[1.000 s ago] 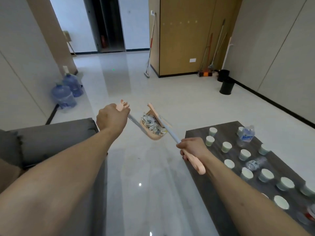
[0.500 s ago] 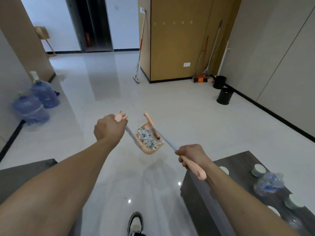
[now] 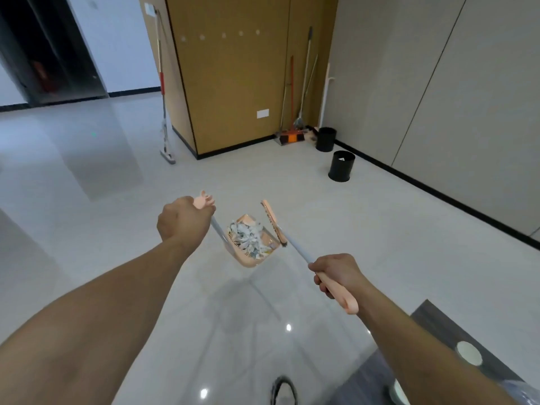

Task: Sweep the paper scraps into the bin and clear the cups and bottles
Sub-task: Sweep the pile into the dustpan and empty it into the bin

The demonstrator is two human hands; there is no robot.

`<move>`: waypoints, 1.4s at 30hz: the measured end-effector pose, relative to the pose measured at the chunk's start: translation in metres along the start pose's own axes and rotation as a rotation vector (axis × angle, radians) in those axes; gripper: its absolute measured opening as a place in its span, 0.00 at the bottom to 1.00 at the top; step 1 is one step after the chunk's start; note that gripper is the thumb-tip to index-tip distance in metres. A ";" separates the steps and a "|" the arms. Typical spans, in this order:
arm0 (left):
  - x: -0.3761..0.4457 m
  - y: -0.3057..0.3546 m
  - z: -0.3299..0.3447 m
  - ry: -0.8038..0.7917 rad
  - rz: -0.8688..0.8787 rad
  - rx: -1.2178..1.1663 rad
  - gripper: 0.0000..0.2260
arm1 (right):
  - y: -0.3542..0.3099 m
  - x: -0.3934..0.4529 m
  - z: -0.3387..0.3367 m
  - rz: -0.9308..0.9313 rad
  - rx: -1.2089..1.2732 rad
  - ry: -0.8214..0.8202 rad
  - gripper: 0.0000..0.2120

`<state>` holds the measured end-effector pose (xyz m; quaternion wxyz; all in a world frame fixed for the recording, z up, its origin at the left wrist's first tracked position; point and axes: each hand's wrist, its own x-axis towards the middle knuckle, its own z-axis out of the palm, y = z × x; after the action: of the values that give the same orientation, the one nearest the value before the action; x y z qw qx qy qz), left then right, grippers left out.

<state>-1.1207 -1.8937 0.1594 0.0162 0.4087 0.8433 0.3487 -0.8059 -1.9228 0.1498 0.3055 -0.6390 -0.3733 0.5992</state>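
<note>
Gone from the left of the view are the grey sofa and the blue water jugs seen a second ago, and most of the dark table has slid out at the near right, as the person is walking out across the glossy pale floor (image 3: 306, 194) toward the far right corner. The left hand (image 3: 182, 222) is gripping the peach handle of a dustpan (image 3: 251, 244), holding it above the floor, and the paper scraps (image 3: 247, 239) are lying heaped inside the pan. The right hand (image 3: 336, 273) is curling around the peach grip of a small broom (image 3: 273, 222), whose head is pointing up just right of the pan. Two black bins are standing far right by the wall: the nearer bin (image 3: 341, 166) out on the floor, the second bin (image 3: 325, 139) behind it beside a cluster of leaning brooms. A corner of the dark table (image 3: 429, 320) is showing at near right, bearing one pale cup (image 3: 469, 352). A mop (image 3: 165, 118) is leaning against the wooden cabinet (image 3: 233, 77).
</note>
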 end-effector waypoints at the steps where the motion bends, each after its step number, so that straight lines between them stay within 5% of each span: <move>1: 0.024 0.014 0.023 -0.008 0.017 0.001 0.17 | -0.012 0.031 -0.002 -0.007 0.010 0.015 0.03; 30: 0.579 0.534 0.630 -0.250 0.311 0.011 0.15 | -0.425 0.751 -0.192 0.054 0.152 0.248 0.10; 42: 0.724 0.719 0.846 -0.237 0.597 0.076 0.14 | -0.566 1.037 -0.282 0.030 0.177 0.303 0.04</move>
<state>-0.8511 -0.5961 0.1384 -0.0040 0.6760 0.6909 0.2562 -0.5850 -0.7300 0.0934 0.4042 -0.6981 -0.2593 0.5310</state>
